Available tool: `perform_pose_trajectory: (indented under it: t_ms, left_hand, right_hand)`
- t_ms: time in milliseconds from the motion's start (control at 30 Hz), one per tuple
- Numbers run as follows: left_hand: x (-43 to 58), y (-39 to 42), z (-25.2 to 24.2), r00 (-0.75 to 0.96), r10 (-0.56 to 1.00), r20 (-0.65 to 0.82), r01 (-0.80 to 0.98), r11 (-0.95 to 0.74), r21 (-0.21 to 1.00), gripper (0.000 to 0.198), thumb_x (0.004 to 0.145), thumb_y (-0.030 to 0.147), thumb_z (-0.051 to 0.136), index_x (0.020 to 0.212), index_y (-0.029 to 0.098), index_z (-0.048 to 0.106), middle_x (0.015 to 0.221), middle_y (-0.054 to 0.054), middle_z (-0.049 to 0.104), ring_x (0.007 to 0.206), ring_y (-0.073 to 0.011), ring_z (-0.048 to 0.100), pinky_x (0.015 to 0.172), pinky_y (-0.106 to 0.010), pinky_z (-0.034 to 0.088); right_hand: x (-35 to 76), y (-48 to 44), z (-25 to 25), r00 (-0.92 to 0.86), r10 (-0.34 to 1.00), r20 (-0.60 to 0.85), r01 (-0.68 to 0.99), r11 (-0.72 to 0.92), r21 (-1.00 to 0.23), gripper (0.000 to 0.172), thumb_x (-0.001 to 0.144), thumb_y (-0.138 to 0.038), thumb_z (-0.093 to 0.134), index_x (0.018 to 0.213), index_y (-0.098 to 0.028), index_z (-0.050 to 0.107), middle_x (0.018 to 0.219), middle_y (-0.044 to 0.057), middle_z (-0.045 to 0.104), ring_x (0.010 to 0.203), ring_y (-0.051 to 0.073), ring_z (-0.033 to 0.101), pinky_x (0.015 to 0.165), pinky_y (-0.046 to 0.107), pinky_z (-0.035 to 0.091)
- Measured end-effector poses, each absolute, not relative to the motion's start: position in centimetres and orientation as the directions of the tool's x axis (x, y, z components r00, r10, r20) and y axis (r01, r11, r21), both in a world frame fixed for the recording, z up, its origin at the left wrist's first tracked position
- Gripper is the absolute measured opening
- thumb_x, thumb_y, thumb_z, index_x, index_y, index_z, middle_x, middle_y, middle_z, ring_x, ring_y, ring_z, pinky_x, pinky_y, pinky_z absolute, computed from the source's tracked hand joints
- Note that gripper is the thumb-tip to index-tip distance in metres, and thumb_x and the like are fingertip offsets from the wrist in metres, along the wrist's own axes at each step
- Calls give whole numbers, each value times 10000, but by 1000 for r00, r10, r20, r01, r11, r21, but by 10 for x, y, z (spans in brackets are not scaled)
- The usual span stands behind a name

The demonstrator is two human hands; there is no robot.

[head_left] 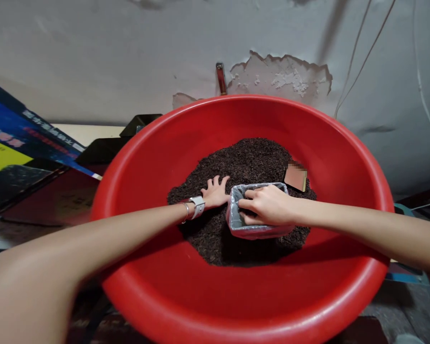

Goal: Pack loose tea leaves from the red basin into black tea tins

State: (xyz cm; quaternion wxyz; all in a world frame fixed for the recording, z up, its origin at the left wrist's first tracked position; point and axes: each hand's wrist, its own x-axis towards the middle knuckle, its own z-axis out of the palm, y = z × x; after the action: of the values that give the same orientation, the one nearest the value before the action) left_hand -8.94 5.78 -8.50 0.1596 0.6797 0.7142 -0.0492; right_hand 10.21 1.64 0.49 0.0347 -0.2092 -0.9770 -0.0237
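Inside a wide red tub (243, 303), both hands work above a broad bed of dark grains (240, 155), which look like small seeds or husks. The left arm comes in from the lower left, passes over the tub's left rim and reaches up and to the right, its elbow slightly bent. The left hand (215, 192) lies palm down at the grains, fingers fanned apart and pointing away from the person, thumb stretched toward the bag's left edge; whether the thumb touches it I cannot tell. Its grip is spread wide, holding nothing visible. A pale watch (198, 207) and a thin bracelet (185, 212) sit on that wrist.

The open-topped bag (257, 232), silvery inside and reddish outside, stands on the grains just right of the left hand. The right arm enters from the right edge, its forearm nearly level across the tub's right rim. The right hand (267, 205) is over the bag's mouth, back upward, fingers curled and dipping inside toward the left. That grip is narrow and bent; whether it pinches anything I cannot tell, as the fingertips are partly hidden. Beyond the right wrist, a small pinkish card-like piece (295, 177) lies on the grains near their right edge.
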Motion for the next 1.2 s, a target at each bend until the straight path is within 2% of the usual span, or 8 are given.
perform_pose_trajectory:
  t_ms: [167, 500, 700, 833, 933, 1033, 1100, 1200]
  left_hand:
    - [-81, 47, -80, 131, 937, -323, 988, -97, 119, 454, 882, 394, 353, 1305, 238, 413, 1308, -141, 431, 1190, -332, 410, 895, -550, 416]
    - [-82, 54, -67, 185, 900, -394, 981, -144, 132, 373, 905, 350, 359, 1245, 250, 476, 1131, -103, 589, 1049, -266, 587, 829, -342, 480]
    - [-76, 61, -56, 237, 902, -362, 971, -208, 117, 345, 890, 354, 379, 1168, 221, 533, 1100, -127, 603, 1005, -296, 611, 795, -371, 489]
    - [-73, 74, -36, 265, 941, -209, 963, -248, 104, 422, 860, 361, 438, 1250, 200, 459, 1165, -161, 560, 1040, -327, 582, 822, -416, 468]
    - [-75, 83, -16, 270, 963, 2, 943, -265, 198, 441, 820, 357, 511, 1223, 180, 477, 1158, -148, 581, 1039, -305, 574, 844, -393, 452]
    - [-76, 83, 4, 248, 954, 170, 866, -297, 402, 373, 794, 334, 540, 1133, 178, 526, 1049, -90, 632, 947, -239, 591, 833, -342, 439]
    - [-74, 77, 15, 234, 938, 255, 777, -338, 531, 330, 787, 354, 546, 1066, 177, 545, 935, -44, 637, 855, -195, 586, 795, -306, 434]
    - [-64, 58, 27, 240, 911, 336, 647, -408, 644, 333, 785, 400, 543, 1026, 171, 544, 860, -10, 601, 797, -162, 549, 752, -275, 424]
  right_hand:
    - [102, 18, 4, -915, 400, 43, 401, 916, 19, 313, 903, -360, 395, 976, -179, 641, 883, 89, 659, 675, 165, 581, 575, 272, 303]
    - [100, 16, 11, -893, 442, -78, 442, 897, 18, 342, 913, -370, 403, 906, -122, 638, 838, 99, 675, 691, 182, 616, 553, 277, 273]
    - [102, 14, 14, -892, 448, -58, 447, 894, 29, 296, 910, -354, 412, 985, -156, 619, 878, 88, 661, 680, 158, 585, 537, 261, 239]
    - [105, 14, 20, -901, 433, 27, 432, 902, -10, 283, 876, -382, 453, 931, -162, 622, 906, 78, 639, 645, 124, 532, 514, 246, 194]
    - [108, 15, 29, -885, 456, 93, 444, 887, -125, 291, 854, -406, 481, 811, -151, 613, 775, 38, 617, 560, 82, 443, 511, 235, 191]
    - [113, 21, 40, -821, 518, 241, 439, 841, -316, 343, 859, -351, 466, 607, -130, 540, 550, -17, 496, 482, 46, 323, 512, 222, 218]
    - [118, 28, 46, -704, 605, 372, 431, 780, -453, 393, 868, -312, 428, 518, -135, 471, 468, -39, 408, 453, 39, 283, 503, 214, 231]
    - [126, 42, 52, -446, 759, 473, 381, 640, -668, 413, 871, -312, 395, 499, -148, 462, 439, -36, 414, 437, 47, 345, 496, 207, 272]
